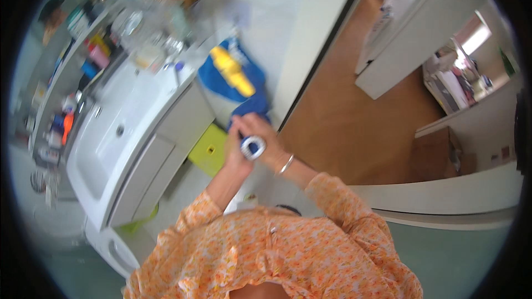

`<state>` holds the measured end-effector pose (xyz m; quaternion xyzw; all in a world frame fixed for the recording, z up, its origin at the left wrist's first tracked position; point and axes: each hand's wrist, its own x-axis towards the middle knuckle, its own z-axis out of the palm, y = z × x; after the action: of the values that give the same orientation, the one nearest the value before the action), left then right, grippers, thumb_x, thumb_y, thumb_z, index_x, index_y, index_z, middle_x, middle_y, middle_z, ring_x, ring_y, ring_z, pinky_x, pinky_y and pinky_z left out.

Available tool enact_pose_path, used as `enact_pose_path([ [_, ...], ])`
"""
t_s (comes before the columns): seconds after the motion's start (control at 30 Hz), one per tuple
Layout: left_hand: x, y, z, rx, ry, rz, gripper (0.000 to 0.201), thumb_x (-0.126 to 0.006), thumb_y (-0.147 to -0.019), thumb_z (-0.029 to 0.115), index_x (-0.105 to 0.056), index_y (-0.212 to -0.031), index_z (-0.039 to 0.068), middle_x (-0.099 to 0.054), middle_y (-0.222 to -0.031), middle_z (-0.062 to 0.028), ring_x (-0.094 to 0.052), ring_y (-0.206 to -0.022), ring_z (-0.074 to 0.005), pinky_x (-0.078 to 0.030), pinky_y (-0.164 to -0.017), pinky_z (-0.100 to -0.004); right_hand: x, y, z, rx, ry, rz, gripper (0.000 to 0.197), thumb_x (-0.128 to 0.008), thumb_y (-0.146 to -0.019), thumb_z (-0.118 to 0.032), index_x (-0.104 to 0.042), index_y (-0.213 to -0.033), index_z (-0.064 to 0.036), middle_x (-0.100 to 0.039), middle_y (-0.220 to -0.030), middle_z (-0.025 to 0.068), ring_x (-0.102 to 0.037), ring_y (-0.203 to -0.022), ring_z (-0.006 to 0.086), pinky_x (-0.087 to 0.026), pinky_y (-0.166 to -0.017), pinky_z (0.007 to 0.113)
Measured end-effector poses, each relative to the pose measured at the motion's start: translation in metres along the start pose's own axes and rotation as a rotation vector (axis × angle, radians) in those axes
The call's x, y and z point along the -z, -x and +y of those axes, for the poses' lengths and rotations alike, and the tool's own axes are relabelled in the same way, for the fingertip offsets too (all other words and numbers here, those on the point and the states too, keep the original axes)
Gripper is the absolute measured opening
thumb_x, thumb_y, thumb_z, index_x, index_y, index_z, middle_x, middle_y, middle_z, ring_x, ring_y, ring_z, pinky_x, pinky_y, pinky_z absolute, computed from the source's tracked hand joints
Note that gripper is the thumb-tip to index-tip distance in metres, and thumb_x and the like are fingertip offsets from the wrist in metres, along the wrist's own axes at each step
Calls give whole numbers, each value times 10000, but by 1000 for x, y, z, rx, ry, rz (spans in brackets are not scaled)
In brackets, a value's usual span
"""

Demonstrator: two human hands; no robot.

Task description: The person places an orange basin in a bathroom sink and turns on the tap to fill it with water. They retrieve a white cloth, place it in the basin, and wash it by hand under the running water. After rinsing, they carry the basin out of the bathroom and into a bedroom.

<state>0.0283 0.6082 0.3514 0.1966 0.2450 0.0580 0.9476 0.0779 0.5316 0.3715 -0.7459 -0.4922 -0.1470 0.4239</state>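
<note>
A: Left hand (237,155) first?

B: Raised in front of the chest, fingers curled shut around the lower side of a small round object (253,147), white with a blue rim. Kind of object too blurred to tell.

A: And the right hand (265,135)?

B: Closed over the same round object from above and the right, wrapped against the left hand. Thin silver bracelet (286,164) on that wrist. Both sleeves (332,194) in an orange floral print, coming up from the lower edge.

A: Position of the round object?

B: Clamped between both hands, just right of the cabinet corner, above the pale floor, below the blue cloth.

A: Just beyond the hands?

B: Blue cloth (252,102) right behind the fingertips, seemingly touching them. Further up, a blue bucket or bag (213,77) with a yellow bottle (233,71) lying tilted on it. Left of the hands, a lime-green box (209,149) tucked beside the cabinet.

A: Further left?

B: White washbasin (119,127) on a grey vanity cabinet (166,149), drain visible in the bowl. Cluttered shelf (72,66) of bottles and jars along the wall, all blurred.

A: To the right?

B: Dark doorframe edge (316,72), then a brown wooden floor (354,127) in the next room, with white furniture (410,33) well apart from the hands.
</note>
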Motion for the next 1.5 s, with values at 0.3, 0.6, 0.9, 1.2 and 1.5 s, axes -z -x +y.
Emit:
enact_pose_path([
  [0.3,10,-39,26,-206,-51,-3,436,-346,-848,364,-402,-1109,18,-479,-1084,-121,-476,-970,-257,-345,-877,-385,18,66,11,38,285,-428,264,-424,-727,-101,-497,-963,-8,-436,-1096,117,-352,-1097,237,-192,-959,434],
  [0.6,114,-74,-51,-699,-735,546,350,-387,-848,318,-459,-1046,39,-520,-972,-77,-500,-905,-205,-405,-772,-306,180,136,176,-359,-17,-391,163,-431,-773,-169,-540,-848,-73,-567,-756,117,-544,-698,285,-436,-617,358],
  [0.9,171,-182,-196,151,-1217,434,256,-401,-834,254,-499,-965,56,-528,-739,-23,-506,-689,-145,-405,-597,-268,299,159,305,-565,-116,-295,100,-497,-742,-129,-540,-810,-70,-558,-718,120,-541,-643,283,-433,-564,357],
  [1.2,118,-299,-232,240,-1271,437,203,-414,-821,219,-507,-919,68,-501,-665,-7,-473,-605,-113,-383,-522,-245,339,78,447,-489,-135,-155,103,-488,-750,-124,-546,-818,-72,-566,-719,117,-546,-663,294,-442,-563,349],
  [1.5,80,-530,-244,138,-1315,284,152,-426,-808,185,-515,-873,80,-473,-592,10,-440,-521,-81,-361,-447,-221,394,93,667,-997,40,114,180,-525,-746,-157,-565,-873,-37,-587,-801,101,-570,-713,204,-444,-642,274],
])
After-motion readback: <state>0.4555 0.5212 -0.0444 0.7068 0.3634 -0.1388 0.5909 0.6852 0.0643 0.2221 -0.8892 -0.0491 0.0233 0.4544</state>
